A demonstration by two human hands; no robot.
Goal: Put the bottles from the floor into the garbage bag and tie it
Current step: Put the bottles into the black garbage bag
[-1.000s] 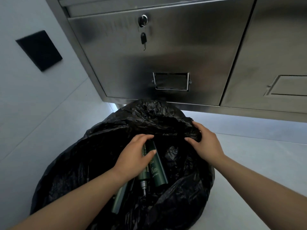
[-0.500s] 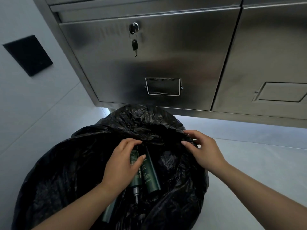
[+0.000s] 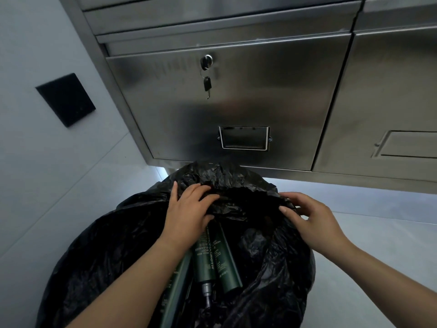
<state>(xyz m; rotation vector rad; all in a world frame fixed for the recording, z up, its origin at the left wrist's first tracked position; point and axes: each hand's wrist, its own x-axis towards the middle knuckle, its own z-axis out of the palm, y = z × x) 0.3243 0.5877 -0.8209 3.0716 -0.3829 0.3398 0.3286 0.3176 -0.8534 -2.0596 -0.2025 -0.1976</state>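
The bottles [image 3: 212,259] lie inside the gaping garbage bag [image 3: 106,245] on the floor [image 3: 369,245]. The left grip [image 3: 189,209] and right grip [image 3: 312,218] each clutch its far rim, probably gathering the plastic so the mouth can be tied.

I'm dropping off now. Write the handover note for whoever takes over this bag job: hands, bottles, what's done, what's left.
Left hand: on the far rim of the garbage bag, fingers over the fold; whether it grips is not clear.
Right hand: pinches the bag's right rim.
Bottles: at least three dark green ones lie inside the bag, below the left hand. None shows on the visible floor.
Done: the bottles in view are bagged.
Left: gather the rim and tie it; the mouth is open.
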